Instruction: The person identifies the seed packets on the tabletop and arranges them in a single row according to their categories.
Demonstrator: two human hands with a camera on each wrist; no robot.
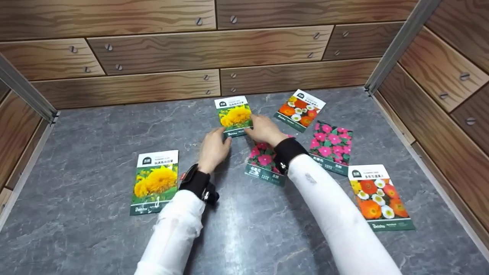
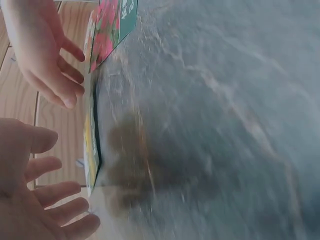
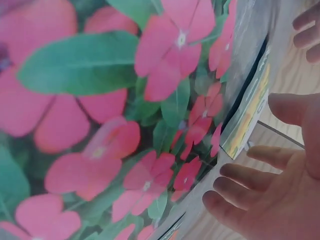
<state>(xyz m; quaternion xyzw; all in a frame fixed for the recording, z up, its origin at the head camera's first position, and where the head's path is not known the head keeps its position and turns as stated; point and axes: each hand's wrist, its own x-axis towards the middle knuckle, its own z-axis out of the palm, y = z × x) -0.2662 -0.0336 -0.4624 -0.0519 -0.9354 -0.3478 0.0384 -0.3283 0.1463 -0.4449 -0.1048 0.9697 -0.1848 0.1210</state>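
Observation:
A yellow-flower seed packet (image 1: 233,116) lies flat near the back of the grey surface. My left hand (image 1: 214,149) is at its lower left corner, fingers loosely extended. On the packet's right edge is my right hand (image 1: 264,130), also with relaxed fingers. Whether either hand touches the packet is hard to tell; in the left wrist view the left hand (image 2: 47,190) grips nothing. In the right wrist view, the right hand's fingers (image 3: 250,180) are spread beside the yellow packet (image 3: 250,120). Under my right wrist lies a pink-flower packet (image 1: 263,160), partly hidden.
Another yellow-flower packet (image 1: 156,183) lies at left. To the right are a second pink-flower packet (image 1: 331,143) and two orange-and-white-flower packets, one at the back (image 1: 300,110) and one nearer (image 1: 378,196). Wood-patterned walls (image 1: 214,49) enclose the grey surface (image 1: 88,145).

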